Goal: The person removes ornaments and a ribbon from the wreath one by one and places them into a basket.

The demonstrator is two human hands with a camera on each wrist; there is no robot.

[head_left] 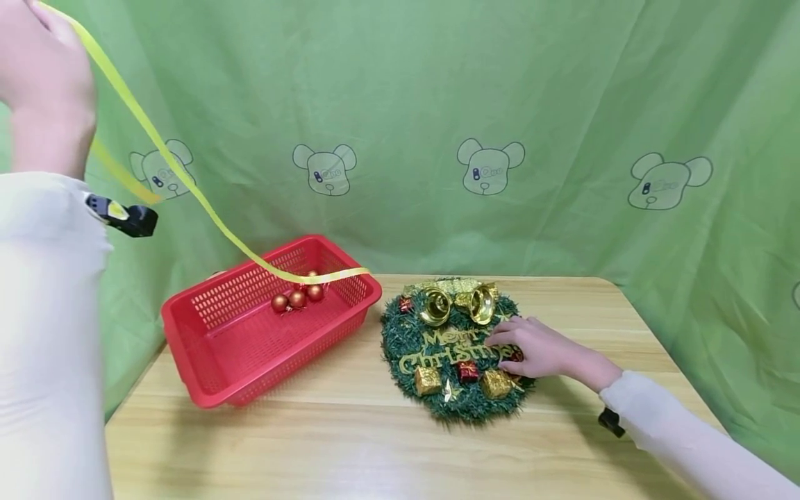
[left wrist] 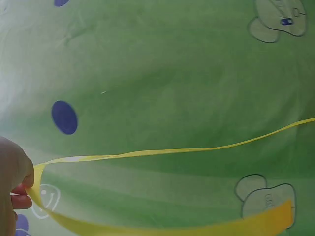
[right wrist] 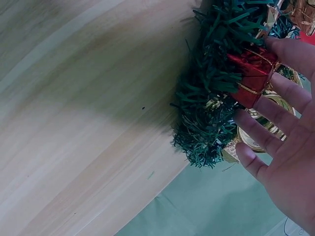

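Raised high at the left of the head view, my left hand (head_left: 46, 73) pinches a yellow ribbon (head_left: 150, 128). In the left wrist view, the ribbon (left wrist: 147, 153) bends at the fingers and its loose end hangs down. The long part slopes over the red basket to its right-hand rim. A green Christmas wreath (head_left: 400, 340) lies on the table, bearing gold bells (head_left: 436, 307), gold "Merry Christmas" lettering (head_left: 431, 360) and small gift boxes. My right hand (head_left: 540, 347) rests on the wreath's right side, fingers spread beside a red gift box (right wrist: 251, 76).
The red plastic basket (head_left: 215, 392) stands tilted in view at the table's left, with several shiny red-gold baubles (head_left: 297, 298) inside. Green cloth (head_left: 400, 76) with bear-head prints hangs behind the wooden table (head_left: 325, 444).
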